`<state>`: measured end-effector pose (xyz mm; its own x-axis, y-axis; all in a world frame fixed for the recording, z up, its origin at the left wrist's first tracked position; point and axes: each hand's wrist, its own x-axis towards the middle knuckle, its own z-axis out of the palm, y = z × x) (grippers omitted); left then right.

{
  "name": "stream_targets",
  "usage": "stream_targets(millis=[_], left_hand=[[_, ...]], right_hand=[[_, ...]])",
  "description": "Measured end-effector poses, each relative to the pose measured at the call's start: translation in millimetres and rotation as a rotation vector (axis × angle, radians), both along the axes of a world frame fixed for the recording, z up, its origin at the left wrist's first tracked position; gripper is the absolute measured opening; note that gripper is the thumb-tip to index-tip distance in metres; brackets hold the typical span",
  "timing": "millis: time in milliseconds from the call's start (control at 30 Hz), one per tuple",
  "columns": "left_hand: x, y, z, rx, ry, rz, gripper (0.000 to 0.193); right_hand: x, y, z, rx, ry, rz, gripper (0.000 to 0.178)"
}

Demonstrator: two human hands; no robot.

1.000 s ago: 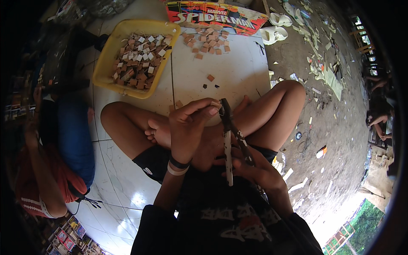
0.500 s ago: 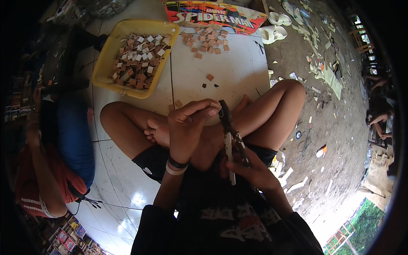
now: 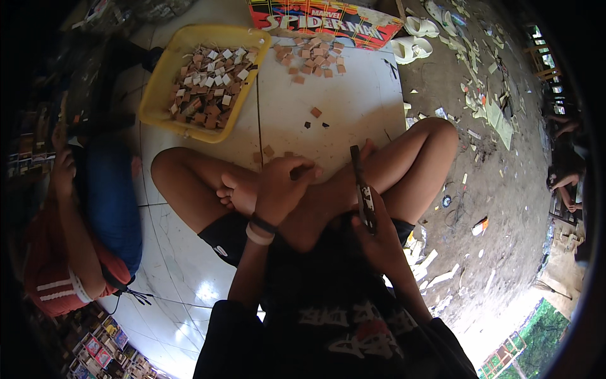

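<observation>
My right hand (image 3: 379,237) is wrapped round a dark plier-like tool (image 3: 364,189) with worn, pale-flecked handles, its narrow head pointing away from me. To the left of it, my left hand (image 3: 284,186) is raised above my crossed legs, fingers curled and pressed together. Whatever it may hold is hidden. The two hands are apart. On the floor beyond them lie a loose brown square piece (image 3: 316,112) and two small dark scraps (image 3: 308,125). A few more brown pieces (image 3: 268,151) lie just past my left hand.
A yellow basin (image 3: 150,104) of small brown and white squares stands far left. A pile of brown squares (image 3: 315,57) lies beside it, before a printed red-and-black board (image 3: 372,35). Pale sandals (image 3: 411,49) and scraps cover the ground at right. A person in blue trousers (image 3: 112,202) sits left.
My left hand has come away from the tool's head and lowered slightly. My right hand has turned the tool more upright and moved it right; its handles look closer together.
</observation>
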<state>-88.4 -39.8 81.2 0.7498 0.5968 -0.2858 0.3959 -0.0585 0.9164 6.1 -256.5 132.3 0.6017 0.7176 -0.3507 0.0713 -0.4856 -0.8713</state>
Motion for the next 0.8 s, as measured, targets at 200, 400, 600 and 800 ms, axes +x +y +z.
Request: stream_targets(millis=[200,400,600,800], left_hand=[[29.2,20.5,-31.9,0.121,-0.284,0.332,0.038],[25.8,20.2,-67.3,0.674,0.250,-0.174,0.036],[26.7,10.8,-83.6,0.735,0.254,-0.201,0.033],[17.4,15.1,-33.5,0.286,-0.222,0.103,0.026]], right_hand=[[8.6,-7.7,-4.8,0.013,0.209,-0.037,0.054],[7.8,-4.3,-6.6,0.036,0.301,-0.090,0.057],[8.4,-2.8,-6.3,0.067,0.277,-0.031,0.057],[6.8,-2.9,1.4,-0.008,0.215,0.023,0.060]])
